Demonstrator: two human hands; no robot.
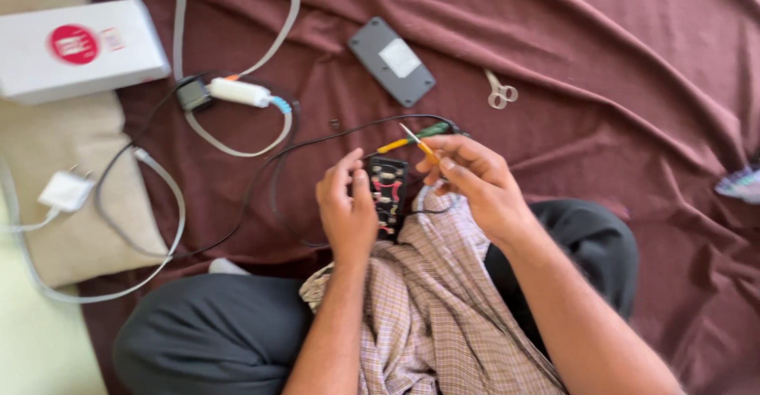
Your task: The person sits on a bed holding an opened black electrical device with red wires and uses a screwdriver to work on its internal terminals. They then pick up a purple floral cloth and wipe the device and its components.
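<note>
Two hands work close together over the lap of a person seated cross-legged on a maroon cloth. Left hand wraps the left edge of an opened black socket board, fingers curled on it, holding it tilted with the red and metal contacts facing up, which keeps the wiring side exposed to the tool. Right hand pinches a thin yellow-handled screwdriver between fingertips, tip angled up and left, just above the board's top end. A second green-and-yellow screwdriver lies on the cloth just behind. The board's grey back cover lies apart, upper centre, inner side down as far as can be told, with small scissors to its right. A black cable loops from the board toward a black plug and a white adapter. Containers: one closed white box at upper left, contents not visible. A white charger and grey cord rest on a beige cushion.
</note>
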